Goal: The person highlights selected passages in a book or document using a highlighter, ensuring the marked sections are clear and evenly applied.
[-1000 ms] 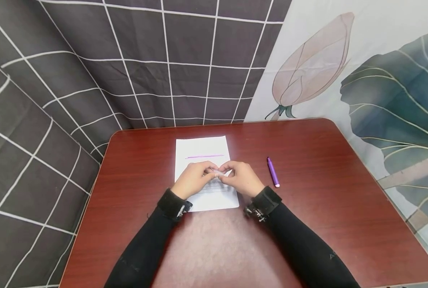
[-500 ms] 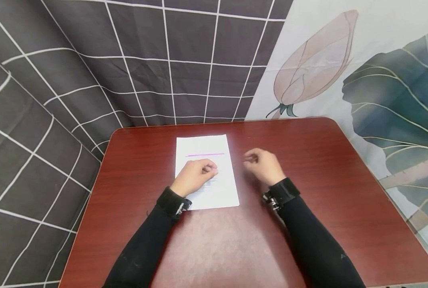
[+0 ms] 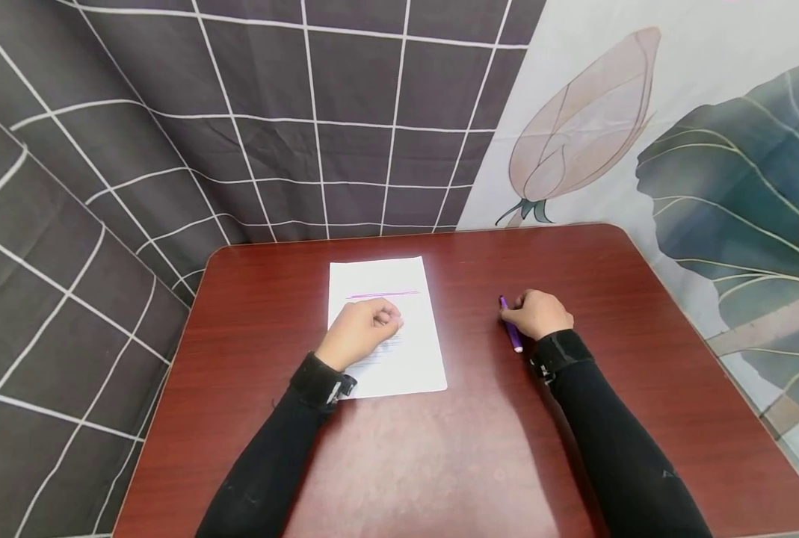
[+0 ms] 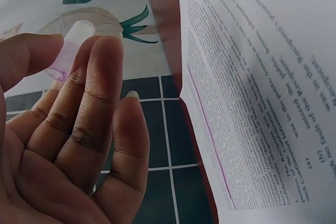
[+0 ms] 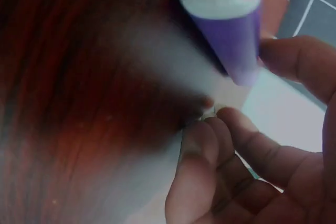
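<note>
Head view: left hand (image 3: 362,329), fingers curled on a clear plastic pen cap (image 4: 71,45), rests on the white printed sheet (image 3: 409,359); right hand (image 3: 539,314) closes round the purple marker (image 3: 510,329), right of the sheet, barrel mostly hidden.

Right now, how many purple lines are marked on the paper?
1: a single purple line runs across the text near the far end of the paper, just beyond the left hand. That hand may hide others.
</note>
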The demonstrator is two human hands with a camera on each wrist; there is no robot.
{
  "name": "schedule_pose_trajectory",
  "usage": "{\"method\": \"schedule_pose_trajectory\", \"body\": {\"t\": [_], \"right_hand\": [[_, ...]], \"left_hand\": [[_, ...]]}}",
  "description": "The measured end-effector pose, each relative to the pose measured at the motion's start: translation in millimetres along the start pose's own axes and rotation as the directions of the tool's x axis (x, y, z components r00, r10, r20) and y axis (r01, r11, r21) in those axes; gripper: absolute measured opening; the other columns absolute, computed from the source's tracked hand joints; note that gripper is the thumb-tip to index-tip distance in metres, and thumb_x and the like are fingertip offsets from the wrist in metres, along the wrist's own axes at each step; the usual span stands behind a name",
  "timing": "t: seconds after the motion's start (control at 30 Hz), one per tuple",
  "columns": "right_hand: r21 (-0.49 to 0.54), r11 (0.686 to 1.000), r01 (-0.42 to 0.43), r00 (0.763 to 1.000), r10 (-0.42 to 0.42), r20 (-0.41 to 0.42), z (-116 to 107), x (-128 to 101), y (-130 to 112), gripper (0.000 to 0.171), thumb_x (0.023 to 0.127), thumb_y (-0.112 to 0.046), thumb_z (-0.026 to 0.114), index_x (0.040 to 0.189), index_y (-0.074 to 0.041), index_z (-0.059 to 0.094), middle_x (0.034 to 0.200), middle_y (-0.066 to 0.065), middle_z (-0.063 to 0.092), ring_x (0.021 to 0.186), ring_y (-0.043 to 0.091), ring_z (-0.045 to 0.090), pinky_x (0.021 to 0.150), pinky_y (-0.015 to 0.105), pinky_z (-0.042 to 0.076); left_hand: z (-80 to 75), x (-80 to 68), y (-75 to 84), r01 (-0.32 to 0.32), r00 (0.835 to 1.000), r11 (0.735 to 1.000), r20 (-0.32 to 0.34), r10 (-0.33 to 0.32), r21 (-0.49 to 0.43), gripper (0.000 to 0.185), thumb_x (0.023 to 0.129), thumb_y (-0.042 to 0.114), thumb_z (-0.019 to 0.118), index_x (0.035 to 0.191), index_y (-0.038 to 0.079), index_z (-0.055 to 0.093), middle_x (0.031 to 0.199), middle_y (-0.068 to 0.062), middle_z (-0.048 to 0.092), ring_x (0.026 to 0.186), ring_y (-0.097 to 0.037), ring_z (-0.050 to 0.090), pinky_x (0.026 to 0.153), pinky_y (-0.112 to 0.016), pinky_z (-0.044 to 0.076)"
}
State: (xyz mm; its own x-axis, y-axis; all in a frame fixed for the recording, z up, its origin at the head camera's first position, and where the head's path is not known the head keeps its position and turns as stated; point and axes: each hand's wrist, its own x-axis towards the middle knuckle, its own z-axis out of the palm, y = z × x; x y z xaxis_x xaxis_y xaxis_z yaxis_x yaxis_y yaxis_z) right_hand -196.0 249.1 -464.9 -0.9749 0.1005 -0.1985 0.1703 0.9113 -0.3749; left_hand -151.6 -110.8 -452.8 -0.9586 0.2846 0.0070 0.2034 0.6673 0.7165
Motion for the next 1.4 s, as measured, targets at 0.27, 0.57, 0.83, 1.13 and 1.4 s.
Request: {"method": "schedule_pose_trajectory", "body": {"t": [0.27,0.57,0.83,1.13,1.4], "right_hand": [[-0.013,0.999,0.044,0.999,-0.044,-0.011,3.5,-0.6,-2.5,0.030,0.094,-0.032,0.077,0.071,-0.018,0.063,0.074,-0.001,0.060,0.080,0.028,0.062,0.071,0.048,0.048],[0.137,0.942,0.305,0.952,-0.303,-0.039,-1.6,-23.7,-43.6,0.012,0.095,-0.023,0.074,0.092,-0.011,0.075,0.084,0.003,0.071,0.075,0.019,0.061,0.067,0.032,0.047],[0.340,0.819,0.462,0.876,-0.480,-0.033,7.6,-43.2,-89.2,0.016,0.103,-0.019,0.073,0.114,-0.007,0.075,0.095,0.007,0.078,0.073,0.015,0.066,0.069,0.027,0.053],[0.332,0.776,0.536,0.837,-0.540,-0.089,24.2,-49.9,-102.9,0.017,0.104,-0.015,0.080,0.119,-0.009,0.080,0.093,0.007,0.076,0.083,0.019,0.062,0.075,0.031,0.051],[0.357,0.751,0.555,0.820,-0.566,-0.086,26.2,-52.2,-104.7,0.017,0.101,-0.013,0.080,0.117,-0.008,0.081,0.093,0.007,0.078,0.082,0.019,0.064,0.075,0.030,0.052]], "left_hand": [[-4.1,-0.7,-0.5,-0.001,1.000,1.000,-0.031,0.001,-0.007,0.014,0.107,0.027,0.079,0.116,0.017,0.083,0.109,-0.004,0.087,0.101,-0.021,0.079,0.100,-0.048,0.064],[-10.2,-2.5,-1.8,0.001,0.999,1.000,-0.054,-0.002,-0.025,0.020,0.109,0.026,0.077,0.124,0.014,0.080,0.114,-0.007,0.086,0.105,-0.023,0.080,0.101,-0.047,0.066],[-15.0,-2.9,0.6,0.005,0.998,0.994,-0.062,-0.012,-0.111,0.026,0.111,0.023,0.075,0.135,0.012,0.076,0.119,-0.011,0.085,0.091,-0.022,0.084,0.089,-0.037,0.060],[-18.7,-1.9,1.7,-0.006,0.996,0.988,-0.090,-0.008,-0.151,0.024,0.113,0.019,0.071,0.136,0.011,0.073,0.125,-0.014,0.086,0.089,-0.019,0.085,0.090,-0.038,0.053],[-19.0,-2.9,-0.4,0.003,0.997,0.987,-0.076,-0.015,-0.159,0.025,0.112,0.018,0.074,0.136,0.011,0.073,0.122,-0.013,0.086,0.088,-0.018,0.084,0.090,-0.038,0.052]]}}
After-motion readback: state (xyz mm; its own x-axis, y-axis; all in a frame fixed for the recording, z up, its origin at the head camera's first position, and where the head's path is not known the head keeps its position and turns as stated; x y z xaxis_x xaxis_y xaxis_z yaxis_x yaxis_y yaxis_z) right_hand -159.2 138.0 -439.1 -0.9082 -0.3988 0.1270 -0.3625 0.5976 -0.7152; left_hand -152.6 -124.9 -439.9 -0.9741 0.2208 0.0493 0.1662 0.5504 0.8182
